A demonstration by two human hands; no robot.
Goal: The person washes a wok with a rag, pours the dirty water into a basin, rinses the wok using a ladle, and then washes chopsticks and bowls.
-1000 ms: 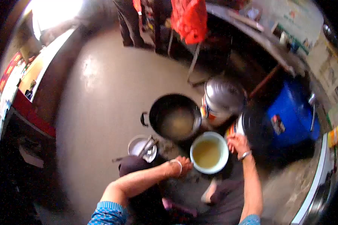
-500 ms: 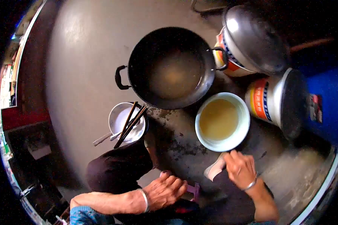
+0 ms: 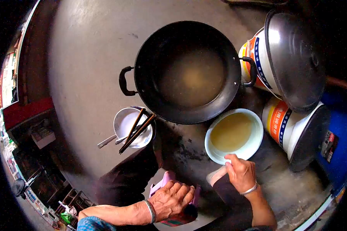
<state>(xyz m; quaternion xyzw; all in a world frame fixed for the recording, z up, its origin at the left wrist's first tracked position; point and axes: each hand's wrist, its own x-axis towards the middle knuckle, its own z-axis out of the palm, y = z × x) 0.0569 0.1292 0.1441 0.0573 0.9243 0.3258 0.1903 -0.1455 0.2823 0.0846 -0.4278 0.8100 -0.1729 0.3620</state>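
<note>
Open lane over the floor (image 3: 88,69) left of the wok (image 3: 189,73). Right side was tight: right handle (image 3: 251,72) jutted toward the rear bucket (image 3: 261,63), front bucket (image 3: 280,123) sat just beside the basin (image 3: 234,134). Wok and basin rims left little room between. Chopsticks (image 3: 137,130) overhung the bowl (image 3: 122,121). Both tops were open from above.

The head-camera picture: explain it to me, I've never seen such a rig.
There is no machine: these are a person's bare hands, seen from a camera on their head, looking forward and down. Over the grey floor are a large black two-handled wok with cloudy liquid, a pale blue round basin with yellowish liquid, and a white round bowl with dark, thin chopsticks across it. The right hand is at the basin's near rim; I cannot tell whether it grips. The left hand is by something pink, perhaps a stool.
</note>
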